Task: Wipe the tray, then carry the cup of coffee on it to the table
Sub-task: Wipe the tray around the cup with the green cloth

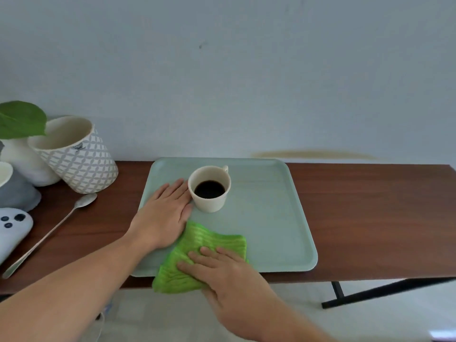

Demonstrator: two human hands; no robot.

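Observation:
A pale green tray (269, 218) lies on a dark wooden table (370, 213). On its far left part stands a cream cup (209, 188) holding black coffee. My left hand (165, 213) lies flat on the tray's left side, fingertips beside the cup and maybe touching it. My right hand (222, 270) presses flat on a bright green cloth (197, 255) at the tray's near left corner. Part of the cloth hangs over the tray's front edge.
At the left stand a patterned white pot (79, 156), a white pot with a green leaf (22, 119) and a grey vessel (17, 191). A long spoon (51, 230) and a white controller (12, 230) lie near them. The table's black leg (370, 292) shows below.

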